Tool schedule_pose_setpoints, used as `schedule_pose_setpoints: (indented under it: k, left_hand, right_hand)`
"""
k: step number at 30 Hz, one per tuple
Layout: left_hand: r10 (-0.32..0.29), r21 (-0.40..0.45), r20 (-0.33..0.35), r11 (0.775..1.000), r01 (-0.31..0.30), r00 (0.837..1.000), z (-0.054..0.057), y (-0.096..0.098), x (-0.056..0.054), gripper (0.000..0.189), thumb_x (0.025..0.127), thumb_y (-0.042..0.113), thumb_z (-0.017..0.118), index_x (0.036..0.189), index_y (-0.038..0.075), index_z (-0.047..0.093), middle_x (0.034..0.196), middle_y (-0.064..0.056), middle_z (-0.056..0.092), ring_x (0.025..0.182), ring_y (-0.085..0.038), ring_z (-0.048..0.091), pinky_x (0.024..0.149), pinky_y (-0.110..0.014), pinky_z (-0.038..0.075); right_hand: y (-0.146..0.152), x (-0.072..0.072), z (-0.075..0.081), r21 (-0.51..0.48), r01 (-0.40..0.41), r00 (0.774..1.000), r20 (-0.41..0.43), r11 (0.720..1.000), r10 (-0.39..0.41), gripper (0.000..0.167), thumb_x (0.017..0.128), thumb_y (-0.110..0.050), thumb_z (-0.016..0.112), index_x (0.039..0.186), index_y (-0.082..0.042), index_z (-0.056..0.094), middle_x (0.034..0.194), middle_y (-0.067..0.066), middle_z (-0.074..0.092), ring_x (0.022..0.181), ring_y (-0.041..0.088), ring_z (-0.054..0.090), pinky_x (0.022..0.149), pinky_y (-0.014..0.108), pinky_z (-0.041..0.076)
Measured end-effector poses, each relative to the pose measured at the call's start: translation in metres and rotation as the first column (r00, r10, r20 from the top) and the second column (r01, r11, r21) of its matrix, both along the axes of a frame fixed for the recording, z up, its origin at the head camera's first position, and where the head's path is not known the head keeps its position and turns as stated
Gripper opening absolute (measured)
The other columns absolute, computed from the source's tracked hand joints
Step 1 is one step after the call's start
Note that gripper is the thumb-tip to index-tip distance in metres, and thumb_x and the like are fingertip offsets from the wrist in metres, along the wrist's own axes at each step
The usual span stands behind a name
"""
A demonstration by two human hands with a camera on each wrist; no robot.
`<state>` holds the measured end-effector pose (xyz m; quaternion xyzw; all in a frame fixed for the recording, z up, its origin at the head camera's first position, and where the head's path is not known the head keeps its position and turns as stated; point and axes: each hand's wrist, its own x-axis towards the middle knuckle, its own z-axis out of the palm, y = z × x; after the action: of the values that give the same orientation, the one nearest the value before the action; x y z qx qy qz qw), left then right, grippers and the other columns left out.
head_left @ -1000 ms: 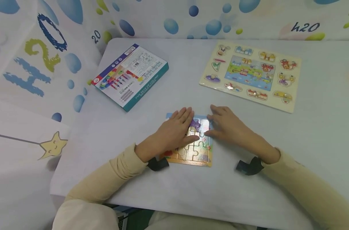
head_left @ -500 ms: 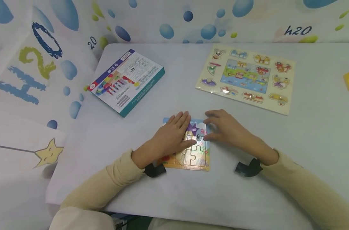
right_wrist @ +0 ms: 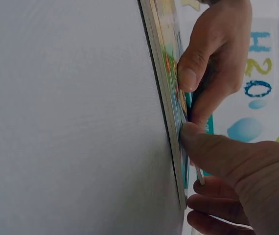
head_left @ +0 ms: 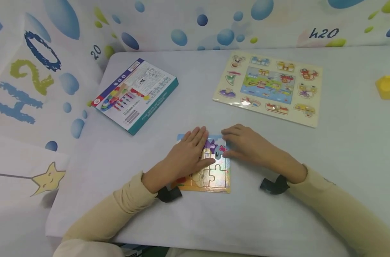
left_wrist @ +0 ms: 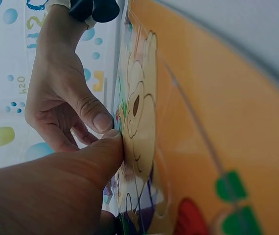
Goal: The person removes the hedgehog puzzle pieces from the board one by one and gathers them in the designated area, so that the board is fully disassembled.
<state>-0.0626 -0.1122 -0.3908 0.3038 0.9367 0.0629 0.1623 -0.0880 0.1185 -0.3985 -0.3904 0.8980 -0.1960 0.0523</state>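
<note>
A small jigsaw puzzle (head_left: pixel 218 178) in a flat tray lies on the table in front of the person, its glossy pieces fitted together. My left hand (head_left: pixel 186 153) rests flat over its left and middle part, fingers pointing away, hiding the picture beneath. At the upper right edge is my right hand (head_left: pixel 246 142), its bent fingers and thumb apart and touching the puzzle's border. From the left wrist view, both thumbs meet low over the puzzle's surface (left_wrist: pixel 142 107). In the right wrist view the right thumb (right_wrist: pixel 193 134) touches the puzzle's edge; a thin pale sliver shows by a fingertip.
A flat toy box (head_left: pixel 135 94) lies at the back left. Behind the hands to the right is a cream wooden peg puzzle board (head_left: pixel 267 87) with several vehicle pieces. A yellow block (head_left: pixel 387 87) sits at the far right. A patterned curtain (head_left: pixel 195 25) borders the table.
The head view has shifted, so everything slides left in it. My right hand draws slightly closer to the puzzle's upper right edge; my left hand stays flat on it.
</note>
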Motion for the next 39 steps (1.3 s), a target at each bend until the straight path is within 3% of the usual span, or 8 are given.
schedule_pose_setpoints:
  k: [11,26,33,39]
  left_hand:
    - [0.012,-0.01,-0.008,1.0,-0.012,1.0,0.0,-0.003,0.0,0.084,0.098,0.055,0.047,0.153,-0.001,0.017,0.162,-0.017,0.013,0.15,-0.031,0.011,0.121,-0.044,0.014]
    - [-0.011,-0.006,-0.038,1.0,0.011,0.999,-0.001,-0.001,-0.001,0.084,0.098,0.054,0.048,0.153,-0.003,0.02,0.161,-0.019,0.016,0.15,-0.033,0.014,0.12,-0.045,0.017]
    - [-0.006,0.014,-0.019,1.0,0.006,1.0,-0.003,0.0,0.0,0.085,0.097,0.055,0.049,0.153,-0.003,0.019,0.161,-0.019,0.015,0.15,-0.033,0.013,0.12,-0.046,0.016]
    - [-0.009,0.023,-0.021,1.0,0.01,1.0,-0.001,0.0,0.001,0.085,0.097,0.054,0.049,0.152,-0.004,0.021,0.161,-0.02,0.016,0.15,-0.034,0.014,0.12,-0.047,0.016]
  right_hand:
    - [-0.002,0.0,0.004,0.007,-0.015,0.999,-0.029,1.0,0.015,0.051,0.084,-0.031,0.076,0.117,0.006,0.065,0.127,0.018,0.063,0.121,0.033,0.056,0.106,0.045,0.043]
    - [0.004,-0.002,0.005,0.027,-0.016,1.0,0.006,1.0,0.016,0.048,0.084,-0.033,0.076,0.116,0.002,0.067,0.13,0.017,0.06,0.124,0.033,0.054,0.107,0.046,0.043]
    - [0.015,-0.002,0.006,0.014,0.003,1.0,0.012,1.0,-0.003,0.047,0.083,-0.033,0.077,0.115,0.0,0.067,0.129,0.016,0.06,0.123,0.033,0.054,0.106,0.046,0.043]
    - [0.053,0.0,0.0,-0.107,0.021,0.992,-0.121,0.994,-0.034,0.045,0.075,-0.031,0.084,0.109,-0.004,0.072,0.114,0.008,0.066,0.109,0.025,0.059,0.094,0.041,0.05]
